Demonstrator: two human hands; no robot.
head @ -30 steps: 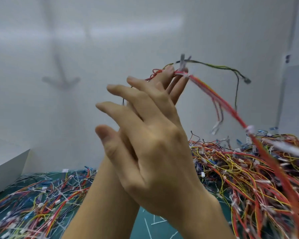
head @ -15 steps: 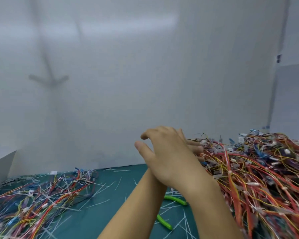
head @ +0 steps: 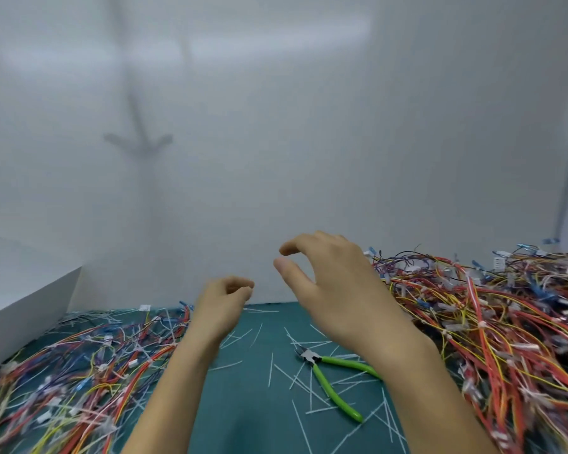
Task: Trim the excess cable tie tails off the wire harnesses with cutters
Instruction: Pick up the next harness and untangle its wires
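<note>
One cutters (head: 312,358) lying lower centre on worktop (head: 253,417), among scattered cut tails (head: 271,368). Two harness heaps, left heap (head: 79,371) and right heap (head: 505,322); bare lane between. Above it, two hands: left hand (head: 225,299) curled, nothing seen inside; right hand (head: 325,283) half-spread, empty.

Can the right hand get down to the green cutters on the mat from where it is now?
Probably yes. The right hand hovers open and empty above the cutters, which lie on the mat among loose tie tails. Nothing covers them, and the harness pile sits off to the right.
</note>
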